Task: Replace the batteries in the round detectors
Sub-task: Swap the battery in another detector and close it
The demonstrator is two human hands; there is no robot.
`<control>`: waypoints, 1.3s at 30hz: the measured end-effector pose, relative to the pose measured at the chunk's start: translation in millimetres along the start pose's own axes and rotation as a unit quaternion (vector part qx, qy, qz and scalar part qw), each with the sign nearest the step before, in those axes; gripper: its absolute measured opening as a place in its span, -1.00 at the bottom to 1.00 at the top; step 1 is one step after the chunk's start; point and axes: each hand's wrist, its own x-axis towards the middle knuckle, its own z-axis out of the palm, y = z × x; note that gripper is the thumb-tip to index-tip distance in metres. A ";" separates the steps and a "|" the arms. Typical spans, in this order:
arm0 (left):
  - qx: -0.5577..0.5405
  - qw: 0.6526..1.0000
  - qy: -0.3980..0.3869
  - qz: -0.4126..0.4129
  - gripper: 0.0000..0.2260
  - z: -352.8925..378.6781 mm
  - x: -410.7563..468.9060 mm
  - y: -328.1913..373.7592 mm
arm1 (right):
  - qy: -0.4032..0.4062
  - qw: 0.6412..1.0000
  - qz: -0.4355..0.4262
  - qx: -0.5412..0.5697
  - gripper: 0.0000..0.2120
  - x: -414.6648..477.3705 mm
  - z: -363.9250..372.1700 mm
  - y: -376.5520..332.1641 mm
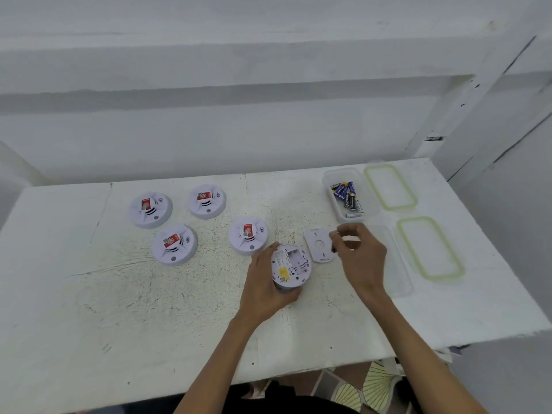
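Note:
My left hand (pixel 263 289) grips an upturned white round detector (pixel 290 268) just above the table, its battery bay uncovered and looking empty. The detector's loose white back cover (pixel 319 245) lies flat just to its right. My right hand (pixel 360 255) hovers at the cover's right edge with curled fingers, and a small dark thing that looks like a battery end shows between them. Several more detectors stand face up with red labels, one (pixel 248 235) close by and others (pixel 174 244) to the left. A clear tub (pixel 330 177) at the back right holds several blue and black batteries (pixel 346 196).
A second clear tub (pixel 398 273) stands empty, partly under my right wrist. Two green-rimmed lids (pixel 389 186) (pixel 430 248) lie near the table's right edge. The white table (pixel 149 309) ends at a wall behind, and its front edge is near my body.

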 end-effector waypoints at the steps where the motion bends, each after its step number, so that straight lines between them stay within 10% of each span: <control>1: -0.004 1.000 0.000 0.003 -0.14 0.0 -0.4 1.0 | 0.014 1.000 0.006 -0.015 -0.92 5.4 -9.5 3.3; 14: -0.037 0.999 -0.009 -0.017 -0.13 0.5 0.2 -0.6 | 0.071 0.983 0.155 0.069 -0.92 34.8 -43.6 24.4; 24: -0.037 0.999 -0.015 -0.023 -0.09 0.2 1.7 0.0 | -0.003 0.979 0.031 -0.202 -0.80 41.4 -55.2 57.1; 39: -0.033 0.999 -0.016 -0.028 -0.07 1.3 1.5 -2.1 | 0.009 0.956 -0.022 -0.292 -0.80 41.6 -44.1 60.8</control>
